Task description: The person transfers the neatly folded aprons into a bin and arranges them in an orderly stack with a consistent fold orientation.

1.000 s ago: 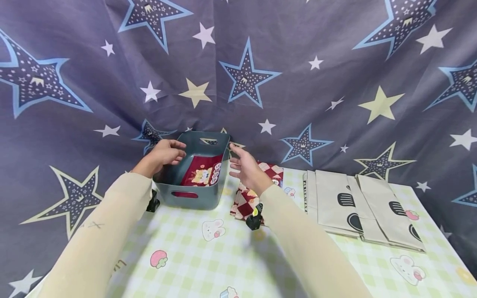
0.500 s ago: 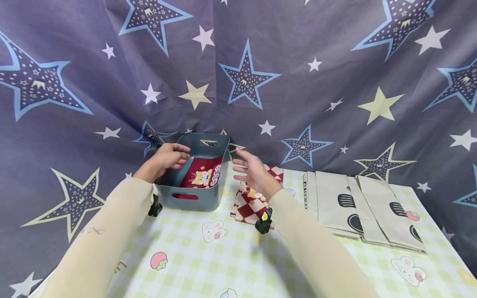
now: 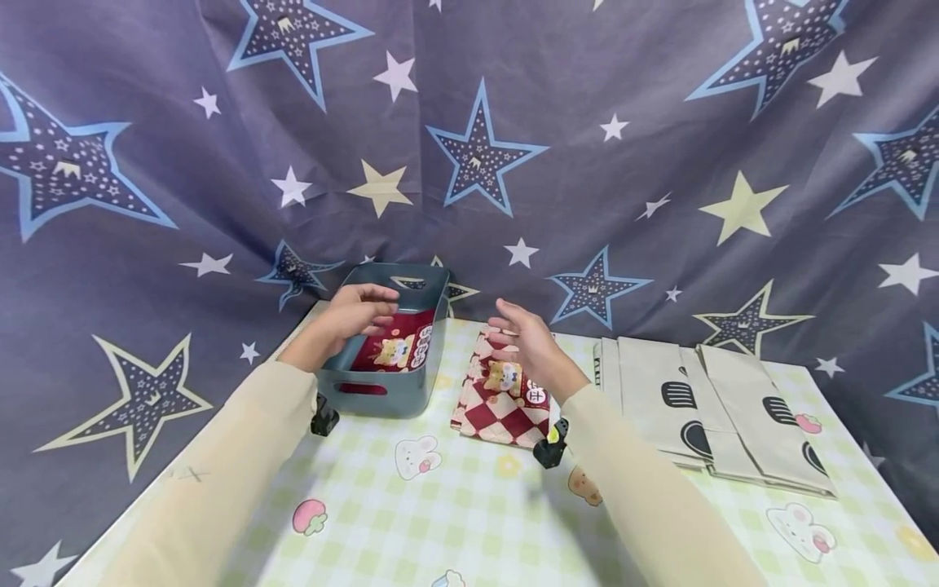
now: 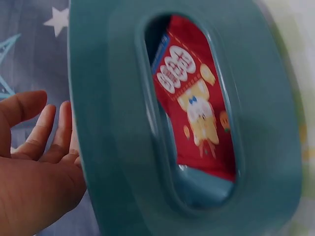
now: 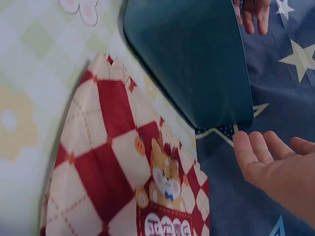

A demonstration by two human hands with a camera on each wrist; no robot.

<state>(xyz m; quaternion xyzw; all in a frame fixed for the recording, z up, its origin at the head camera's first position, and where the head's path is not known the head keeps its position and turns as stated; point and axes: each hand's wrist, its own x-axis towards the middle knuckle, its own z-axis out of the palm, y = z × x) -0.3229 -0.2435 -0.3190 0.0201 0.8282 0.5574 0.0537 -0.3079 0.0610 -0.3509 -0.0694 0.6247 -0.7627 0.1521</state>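
Note:
A teal plastic basket stands at the table's back left, with a red fabric piece showing a cartoon dog lying inside. My left hand hovers over the basket's left side, fingers loosely bent and holding nothing; in the left wrist view it shows beside the basket's wall. Right of the basket lies a folded red-and-cream checked cloth item with a similar dog print. Above its far part hangs my right hand, fingers apart and holding nothing. In the right wrist view the checked item lies below the basket.
Folded cream fabric pieces with black prints lie side by side at the right of the table. A pale green checked cloth covers the table. Behind it hangs a dark star-patterned curtain.
My left hand has shifted right, further over the basket. My right hand has moved right, away from the basket and over the checked item, more of which now shows.

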